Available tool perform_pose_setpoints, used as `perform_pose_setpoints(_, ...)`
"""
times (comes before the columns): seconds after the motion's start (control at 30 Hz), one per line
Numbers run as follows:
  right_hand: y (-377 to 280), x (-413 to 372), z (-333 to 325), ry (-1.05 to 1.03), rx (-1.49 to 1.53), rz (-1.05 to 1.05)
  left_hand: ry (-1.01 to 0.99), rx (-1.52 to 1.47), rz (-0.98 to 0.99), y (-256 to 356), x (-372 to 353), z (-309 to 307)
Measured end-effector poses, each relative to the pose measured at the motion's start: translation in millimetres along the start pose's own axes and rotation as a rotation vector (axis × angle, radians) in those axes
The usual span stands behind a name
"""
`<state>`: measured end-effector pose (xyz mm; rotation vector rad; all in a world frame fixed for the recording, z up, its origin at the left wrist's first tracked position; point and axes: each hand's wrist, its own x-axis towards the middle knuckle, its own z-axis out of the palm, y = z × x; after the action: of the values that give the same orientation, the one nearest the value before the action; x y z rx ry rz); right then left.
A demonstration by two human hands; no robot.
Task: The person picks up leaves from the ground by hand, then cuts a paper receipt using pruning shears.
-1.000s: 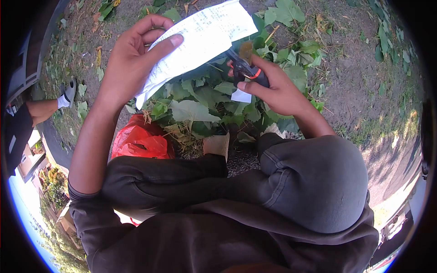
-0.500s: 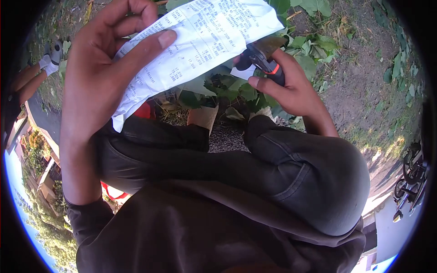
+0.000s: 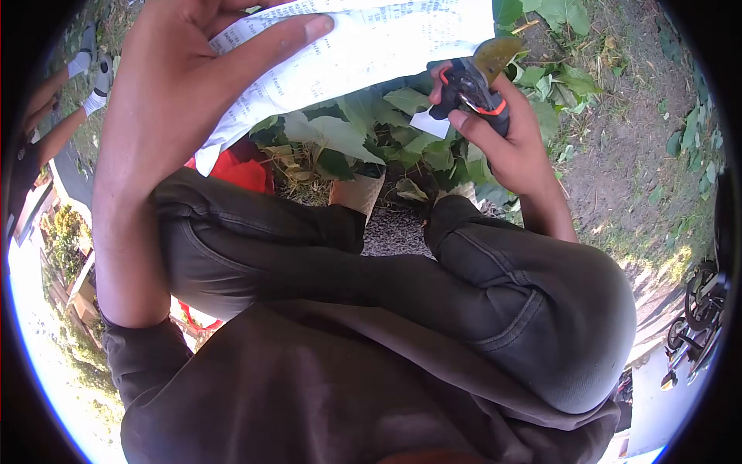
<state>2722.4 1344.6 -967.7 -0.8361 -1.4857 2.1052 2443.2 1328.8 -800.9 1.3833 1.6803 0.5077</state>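
My left hand [image 3: 174, 93] pinches a long white printed receipt [image 3: 332, 66] between thumb and fingers, at the top of the view. The paper is creased and stretches rightward towards the other hand. Its top part is cut off by the frame. Wrapped round a pair of pruning shears [image 3: 468, 87] with black and orange handles is my right hand [image 3: 514, 151]. A broad brownish-yellow blade [image 3: 496, 58] points up and right. A small white scrap of paper [image 3: 431, 122] hangs just below the shears; what holds it cannot be made out.
Large green leaves [image 3: 340, 135] lie on the ground before my bent legs [image 3: 495, 286]. Something red [image 3: 243, 172] sits by my left knee. Another person's feet [image 3: 97, 89] show at the far left. A motorcycle [image 3: 696, 325] stands at the far right.
The receipt and my left hand have moved up in view, and the paper has tilted so its print is less readable. My right hand with the shears has shifted slightly right.
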Motion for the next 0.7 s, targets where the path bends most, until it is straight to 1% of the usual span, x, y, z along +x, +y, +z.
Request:
perform_pose_setpoints(0.03, -0.9, -0.6, 0.0, 0.001, 0.001, 0.004, 0.023, -0.004, -0.028, 2.0, 1.0, 2.8)
perform_pose_setpoints(0.07, -3.4, -0.8, 0.3, 0.041, -0.012, 0.056, 0.045, -0.008, -0.057, 4.1, 1.9, 5.6)
perform_pose_setpoints(0.1, -5.2, -0.7, 0.2, 0.082, -0.026, 0.106, 0.041, -0.040, -0.070, 2.7, 3.3, 6.5)
perform_pose_setpoints(0.13, -5.6, -0.2, -0.9, 0.082, -0.026, 0.107, 0.039, -0.057, -0.076, 4.6, 4.0, 8.1)
perform_pose_setpoints(0.17, -6.0, 0.3, -2.6, 0.100, -0.085, 0.141, 0.037, -0.074, -0.082, 6.4, 4.7, 9.8)
perform_pose_setpoints(0.2, -6.2, 1.0, -4.3, 0.117, -0.145, 0.175, 0.054, 0.026, -0.096, 14.4, 4.3, 13.7)
perform_pose_setpoints(0.27, -1.8, 2.0, -7.0, 0.097, -0.115, 0.156, 0.071, 0.121, -0.107, 17.5, 5.6, 16.0)
perform_pose_setpoints(0.33, 4.1, 2.7, -6.5, 0.074, -0.082, 0.137, 0.079, 0.061, -0.100, 12.6, 7.4, 12.5)
perform_pose_setpoints(0.4, 8.3, 4.8, -1.4, 0.069, -0.098, -0.044, 0.066, 0.025, -0.111, 10.2, 8.7, 6.4)
perform_pose_setpoints(0.43, 9.8, 5.0, -0.4, 0.069, -0.100, -0.046, 0.060, 0.017, -0.116, 10.7, 9.1, 6.0)
perform_pose_setpoints(0.5, 11.3, 4.9, 0.5, -0.002, -0.136, -0.067, 0.050, 0.038, -0.124, 12.1, 8.8, 6.9)
perform_pose_setpoints(0.57, 8.2, 4.0, 1.0, -0.002, -0.147, -0.042, 0.048, 0.066, -0.124, 8.5, 9.6, 6.5)
perform_pose_setpoints(0.6, 6.6, 3.5, 1.7, -0.003, -0.154, -0.013, -0.014, -0.031, -0.166, 1.2, 10.9, 2.4)
perform_pose_setpoints(0.63, 4.3, 4.4, 2.8, -0.002, -0.156, -0.013, -0.022, 0.018, -0.155, 7.0, 9.8, 6.4)
perform_pose_setpoints(0.7, -1.1, 7.3, 4.1, 0.115, -0.154, 0.097, -0.036, 0.117, -0.132, 18.9, 7.5, 14.3)
